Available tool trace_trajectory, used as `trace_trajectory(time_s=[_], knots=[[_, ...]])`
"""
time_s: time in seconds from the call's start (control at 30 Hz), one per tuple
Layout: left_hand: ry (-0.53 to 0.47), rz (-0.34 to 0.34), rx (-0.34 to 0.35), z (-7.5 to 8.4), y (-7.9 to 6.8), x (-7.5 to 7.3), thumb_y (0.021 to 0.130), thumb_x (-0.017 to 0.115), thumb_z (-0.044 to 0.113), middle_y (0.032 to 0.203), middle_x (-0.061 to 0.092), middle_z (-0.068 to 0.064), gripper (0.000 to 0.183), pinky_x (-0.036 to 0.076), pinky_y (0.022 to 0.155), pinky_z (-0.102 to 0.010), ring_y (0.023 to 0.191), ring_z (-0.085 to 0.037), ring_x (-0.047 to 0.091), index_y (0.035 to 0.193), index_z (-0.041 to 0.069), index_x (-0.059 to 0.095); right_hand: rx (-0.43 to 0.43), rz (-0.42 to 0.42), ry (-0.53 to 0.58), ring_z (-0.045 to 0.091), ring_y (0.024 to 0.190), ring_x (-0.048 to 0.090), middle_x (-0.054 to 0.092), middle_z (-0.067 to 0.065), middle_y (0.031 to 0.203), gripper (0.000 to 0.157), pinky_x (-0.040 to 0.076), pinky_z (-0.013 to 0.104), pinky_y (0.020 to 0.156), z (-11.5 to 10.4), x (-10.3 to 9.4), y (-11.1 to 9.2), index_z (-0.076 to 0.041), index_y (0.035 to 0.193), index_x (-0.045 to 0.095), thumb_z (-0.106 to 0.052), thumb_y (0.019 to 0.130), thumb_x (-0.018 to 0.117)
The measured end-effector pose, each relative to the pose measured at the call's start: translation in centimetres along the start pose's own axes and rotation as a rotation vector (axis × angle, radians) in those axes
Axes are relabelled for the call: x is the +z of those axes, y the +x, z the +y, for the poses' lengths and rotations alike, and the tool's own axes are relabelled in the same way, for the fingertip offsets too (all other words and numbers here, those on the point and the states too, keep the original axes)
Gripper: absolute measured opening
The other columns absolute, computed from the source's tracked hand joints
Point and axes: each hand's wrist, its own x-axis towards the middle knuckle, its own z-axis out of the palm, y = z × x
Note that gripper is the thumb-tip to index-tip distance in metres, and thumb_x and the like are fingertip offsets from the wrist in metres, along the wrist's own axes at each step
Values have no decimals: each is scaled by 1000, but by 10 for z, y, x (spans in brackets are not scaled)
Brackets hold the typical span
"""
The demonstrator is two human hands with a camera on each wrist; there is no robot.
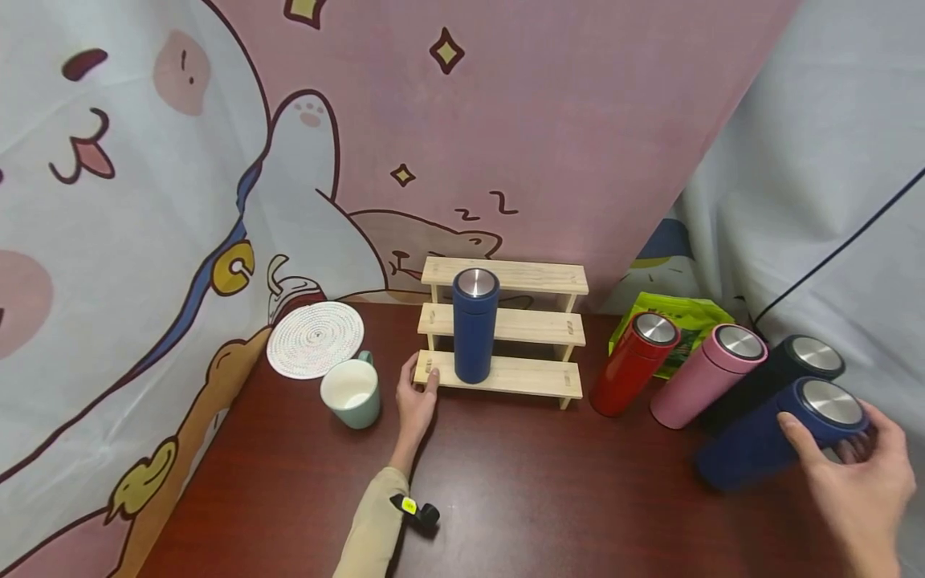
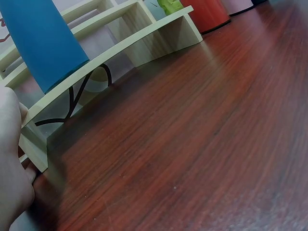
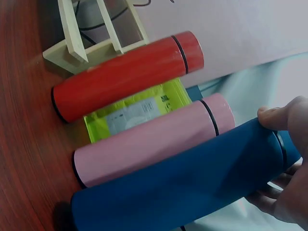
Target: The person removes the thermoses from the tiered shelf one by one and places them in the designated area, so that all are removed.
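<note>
My left hand [image 1: 416,408] grips the left end of the lowest step of a three-step wooden rack [image 1: 523,375], thumb on top. On that lowest step stands a blue thermos bottle [image 1: 473,341] with a silver lid top. At the far right my right hand [image 1: 860,470] holds a second blue thermos bottle [image 1: 755,437] around its upper end, thumb on the near side and fingers behind. In the right wrist view this bottle [image 3: 178,180] lies across the front of a pink thermos bottle [image 3: 149,144]. A red thermos bottle [image 1: 629,369] stands between the rack and the pink one.
A black thermos bottle [image 1: 809,353] stands behind the held blue one. A green packet [image 1: 675,317] is behind the red and pink bottles. Left of the rack are a pale green mug [image 1: 359,408] and a round white woven mat [image 1: 315,339]. Printed cloth hangs behind the table [image 1: 520,482].
</note>
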Motion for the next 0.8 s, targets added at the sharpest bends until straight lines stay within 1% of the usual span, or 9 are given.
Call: trace_trajectory(time_s=[0.07, 0.17, 0.27, 0.37, 0.5, 0.57, 0.67, 0.73, 0.8], knots=[[4, -1, -1, 1, 0, 0, 94, 66, -2, 137, 59, -30, 53, 49, 99, -52, 119, -39, 62, 142, -10, 48, -7, 5, 6, -15, 104, 54, 56, -22, 119, 71, 41, 2, 93, 2, -2, 2, -18, 146, 49, -13, 83, 82], [7, -2, -1, 2, -1, -1, 94, 66, -2, 137, 59, -31, 53, 49, 99, -52, 120, -39, 62, 142, -11, 48, 2, -2, 36, -11, 104, 54, 53, -24, 115, 71, 41, 1, 91, 5, -5, 5, -18, 147, 46, -10, 85, 79], [12, -1, -1, 3, -1, -1, 94, 67, -1, 136, 60, -31, 53, 49, 99, -53, 120, -39, 62, 142, -11, 48, 18, -11, 43, -11, 105, 51, 48, -27, 112, 71, 40, 3, 93, 8, -7, 8, -19, 149, 43, -10, 87, 76], [13, -2, -2, 3, -1, -1, 94, 67, -1, 136, 60, -30, 52, 49, 99, -53, 120, -39, 62, 142, -10, 48, 39, -9, 45, -11, 106, 50, 48, -28, 113, 69, 40, 4, 95, 11, -8, 11, -21, 149, 42, -12, 88, 75], [1, -1, -6, 2, 0, -1, 94, 67, -1, 135, 61, -30, 52, 48, 100, -52, 120, -39, 61, 142, -10, 48, 67, 4, 62, -10, 105, 50, 50, -27, 113, 68, 40, 4, 92, 16, -9, 14, -23, 148, 43, -12, 88, 75], [-6, 2, -8, 1, 0, -1, 94, 67, -2, 135, 61, -29, 52, 48, 101, -52, 121, -39, 61, 142, -10, 48, 76, 5, 58, -10, 107, 49, 49, -28, 113, 68, 40, 5, 96, 18, -9, 15, -23, 148, 42, -13, 89, 74], [-12, 4, -6, -1, 0, 0, 94, 67, -2, 136, 61, -29, 52, 48, 102, -52, 122, -38, 61, 142, -10, 48, 111, 3, 71, -10, 107, 49, 49, -28, 112, 68, 39, 5, 96, 22, -9, 15, -24, 147, 42, -13, 88, 74], [-17, 5, -5, -2, 0, 0, 94, 67, -2, 136, 61, -29, 52, 48, 101, -51, 122, -38, 61, 142, -9, 49, 127, -8, 54, -8, 112, 51, 47, -29, 112, 69, 39, 5, 98, 25, -8, 16, -24, 149, 40, -15, 90, 74], [-15, 5, -5, -2, 1, 0, 94, 67, -1, 135, 61, -28, 52, 50, 99, -46, 121, -37, 61, 142, -9, 49, 143, -13, 44, -6, 116, 51, 46, -30, 113, 70, 39, 7, 101, 28, -7, 16, -24, 150, 38, -17, 90, 73]])
